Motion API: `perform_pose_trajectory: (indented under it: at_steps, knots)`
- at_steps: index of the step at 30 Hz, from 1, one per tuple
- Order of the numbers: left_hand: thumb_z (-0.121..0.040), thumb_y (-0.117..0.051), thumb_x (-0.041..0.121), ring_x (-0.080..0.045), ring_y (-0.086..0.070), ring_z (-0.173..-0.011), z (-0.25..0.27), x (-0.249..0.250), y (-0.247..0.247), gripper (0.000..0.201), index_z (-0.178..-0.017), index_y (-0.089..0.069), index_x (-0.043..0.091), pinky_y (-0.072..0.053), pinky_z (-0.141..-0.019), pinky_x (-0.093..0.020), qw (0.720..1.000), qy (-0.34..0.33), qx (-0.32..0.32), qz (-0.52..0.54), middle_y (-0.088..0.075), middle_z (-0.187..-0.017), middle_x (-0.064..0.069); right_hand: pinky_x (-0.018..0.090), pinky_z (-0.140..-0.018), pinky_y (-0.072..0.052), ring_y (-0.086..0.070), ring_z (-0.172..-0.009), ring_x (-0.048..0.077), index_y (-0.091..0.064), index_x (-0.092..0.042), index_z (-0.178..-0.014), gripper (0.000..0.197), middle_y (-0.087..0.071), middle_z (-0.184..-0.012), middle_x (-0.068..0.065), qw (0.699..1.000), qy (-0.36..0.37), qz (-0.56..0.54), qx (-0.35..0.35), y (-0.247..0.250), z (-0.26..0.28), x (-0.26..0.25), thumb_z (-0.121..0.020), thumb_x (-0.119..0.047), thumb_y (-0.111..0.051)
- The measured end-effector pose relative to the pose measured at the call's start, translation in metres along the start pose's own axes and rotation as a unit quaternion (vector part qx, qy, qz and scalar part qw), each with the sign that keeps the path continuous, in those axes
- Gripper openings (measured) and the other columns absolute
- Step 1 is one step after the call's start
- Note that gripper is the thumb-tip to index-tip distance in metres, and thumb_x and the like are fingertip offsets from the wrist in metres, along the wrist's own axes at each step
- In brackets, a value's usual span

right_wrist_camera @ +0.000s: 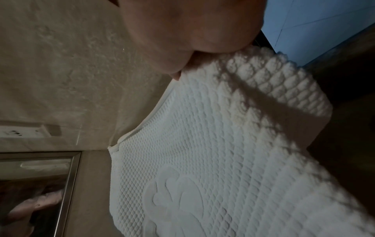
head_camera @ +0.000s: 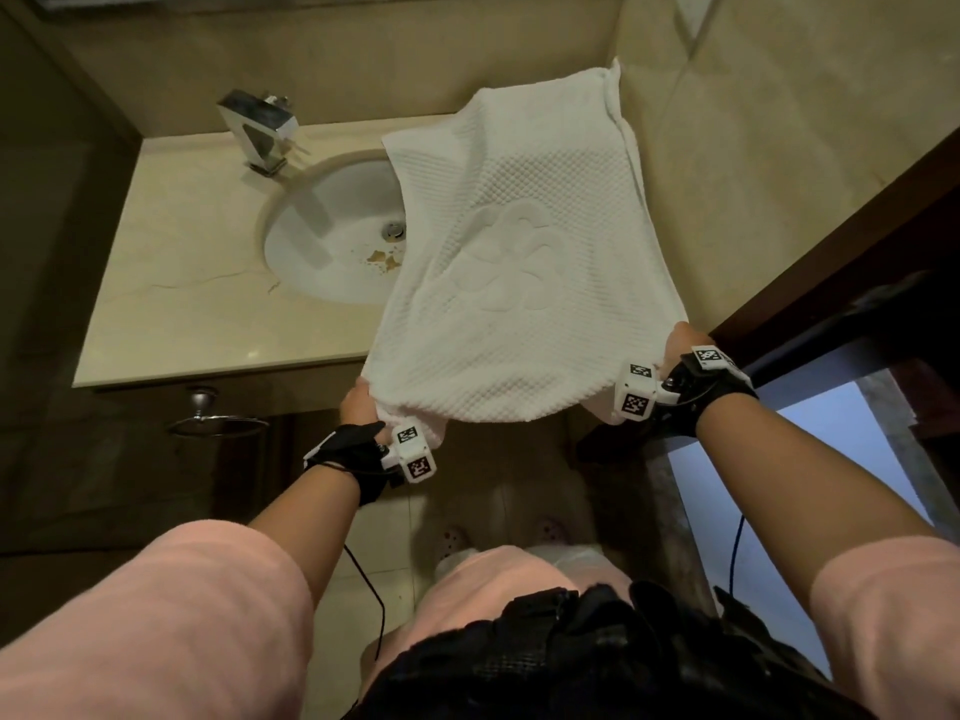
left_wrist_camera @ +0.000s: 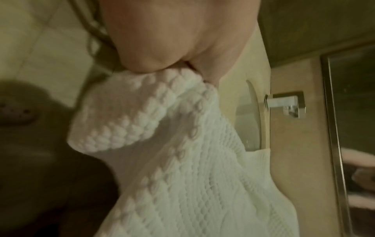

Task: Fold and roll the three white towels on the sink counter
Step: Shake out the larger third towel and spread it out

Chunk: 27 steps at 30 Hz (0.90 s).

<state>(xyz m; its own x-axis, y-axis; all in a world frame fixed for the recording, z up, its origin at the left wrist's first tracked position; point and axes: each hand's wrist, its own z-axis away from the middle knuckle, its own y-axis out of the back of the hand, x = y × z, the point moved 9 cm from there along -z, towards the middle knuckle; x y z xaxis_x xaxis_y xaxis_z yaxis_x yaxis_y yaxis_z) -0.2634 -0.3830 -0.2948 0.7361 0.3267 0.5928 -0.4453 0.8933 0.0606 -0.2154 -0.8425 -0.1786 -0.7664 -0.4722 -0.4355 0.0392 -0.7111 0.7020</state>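
A white waffle-weave towel (head_camera: 514, 262) with an embossed flower motif is stretched from the back right of the counter out over the front edge. My left hand (head_camera: 358, 402) grips its near left corner, and my right hand (head_camera: 685, 340) grips its near right corner. The near edge sags between them. In the left wrist view my left hand (left_wrist_camera: 172, 64) pinches the bunched towel (left_wrist_camera: 182, 160). The right wrist view has my right hand (right_wrist_camera: 182, 67) pinching the towel (right_wrist_camera: 223, 152) edge. The far end rests against the wall corner. Other towels are not visible.
A beige sink counter (head_camera: 182, 283) holds a white basin (head_camera: 337, 236) with brown stains and a chrome faucet (head_camera: 260, 132) at the back. A towel ring (head_camera: 213, 418) hangs below the counter front. A dark door frame (head_camera: 831, 241) stands at the right.
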Motion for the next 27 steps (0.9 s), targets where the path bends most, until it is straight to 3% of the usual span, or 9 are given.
perform_pose_trajectory:
  at_steps: [3, 5, 8, 10, 14, 17, 20, 24, 27]
  knots:
    - [-0.079, -0.056, 0.068, -0.033, -0.063, -0.109, 0.002, -0.022, -0.014, 0.069, -0.123, -0.06, 0.016, -0.051, -0.088, -0.045, 0.993, 0.072, -0.089, 0.007, -0.068, -0.117, -0.014, 0.033, -0.07, -0.041, -0.059, -0.096, 0.036, -0.047, 0.007, -0.12, 0.037, -0.057, -0.106, 0.023, 0.995, 0.021, 0.1, 0.009, 0.002, -0.004, 0.002, -0.093, -0.017, -0.058]
    - [-0.074, -0.058, 0.073, -0.027, -0.065, -0.094, 0.019, -0.024, -0.018, 0.063, -0.104, -0.067, 0.018, -0.052, -0.083, -0.041, 0.987, 0.094, -0.124, -0.034, -0.075, -0.091, -0.012, 0.043, -0.078, -0.049, -0.058, -0.105, 0.042, -0.043, 0.004, -0.122, 0.053, -0.056, -0.113, 0.027, 0.986, 0.024, 0.166, -0.009, -0.004, -0.007, 0.005, -0.086, -0.027, -0.066]
    - [-0.062, -0.084, 0.05, -0.021, -0.068, -0.068, 0.029, -0.026, -0.017, 0.066, -0.111, -0.068, 0.01, -0.056, -0.064, -0.032, 0.977, 0.094, -0.149, -0.12, -0.073, -0.088, -0.009, 0.048, -0.075, -0.05, -0.059, -0.099, 0.043, -0.041, 0.001, -0.117, 0.047, -0.056, -0.105, 0.024, 0.983, 0.037, 0.177, -0.012, -0.01, -0.024, 0.014, -0.085, -0.024, -0.065]
    - [-0.056, -0.09, 0.028, -0.028, -0.071, -0.088, 0.026, -0.03, -0.015, 0.074, -0.121, -0.063, 0.006, -0.057, -0.084, -0.041, 0.972, 0.102, -0.16, -0.142, -0.073, -0.101, -0.012, 0.041, -0.071, -0.046, -0.058, -0.086, 0.035, -0.046, 0.001, -0.111, 0.038, -0.054, -0.084, 0.015, 0.99, 0.036, 0.133, -0.025, -0.017, -0.049, 0.026, -0.088, -0.026, -0.058]
    - [-0.083, -0.073, 0.026, -0.03, -0.066, -0.102, 0.032, -0.031, -0.011, 0.045, -0.12, -0.059, 0.005, -0.052, -0.093, -0.044, 0.972, 0.106, -0.13, -0.165, -0.07, -0.107, -0.014, 0.038, -0.083, -0.046, -0.057, -0.084, 0.028, -0.057, -0.005, -0.087, 0.07, -0.058, -0.077, 0.011, 0.993, -0.066, -0.066, -0.068, -0.024, -0.047, 0.045, -0.082, -0.073, -0.045]
    - [-0.094, -0.056, 0.036, -0.03, -0.062, -0.107, 0.033, -0.024, -0.013, 0.049, -0.128, -0.053, 0.0, -0.049, -0.095, -0.039, 0.973, 0.073, -0.117, -0.187, -0.066, -0.116, -0.016, 0.04, -0.079, -0.053, -0.065, -0.086, 0.028, -0.057, 0.001, -0.107, 0.067, -0.066, -0.092, 0.012, 0.976, -0.1, -0.081, -0.177, -0.036, -0.005, 0.038, -0.069, -0.049, -0.081]
    - [-0.101, -0.041, 0.039, -0.033, -0.055, -0.117, 0.035, -0.018, -0.017, 0.051, -0.133, -0.048, 0.0, -0.041, -0.085, -0.032, 0.97, 0.047, -0.113, -0.208, -0.056, -0.131, -0.018, 0.042, -0.064, -0.051, -0.061, -0.073, 0.028, -0.051, 0.002, -0.102, 0.041, -0.062, -0.082, 0.015, 0.968, -0.134, -0.113, -0.182, -0.036, -0.006, 0.051, -0.08, -0.02, -0.077]
    - [-0.097, -0.039, 0.052, -0.033, -0.061, -0.101, 0.024, -0.012, -0.01, 0.065, -0.132, -0.051, -0.002, -0.044, -0.093, -0.034, 0.968, 0.007, -0.09, -0.236, -0.06, -0.124, -0.021, 0.043, -0.095, -0.045, -0.059, -0.109, 0.036, -0.049, 0.0, -0.129, 0.081, -0.061, -0.12, 0.016, 0.974, -0.089, -0.09, -0.186, -0.043, -0.021, 0.057, -0.067, -0.039, -0.084]
    - [-0.093, -0.032, 0.065, -0.031, -0.061, -0.092, 0.013, -0.007, -0.004, 0.073, -0.131, -0.054, 0.006, -0.045, -0.083, -0.034, 0.948, -0.011, -0.088, -0.305, -0.064, -0.114, -0.019, 0.036, -0.08, -0.039, -0.056, -0.091, 0.031, -0.055, 0.003, -0.114, 0.042, -0.055, -0.113, 0.016, 0.985, -0.07, -0.118, -0.105, -0.027, -0.022, 0.058, -0.089, -0.029, -0.066]
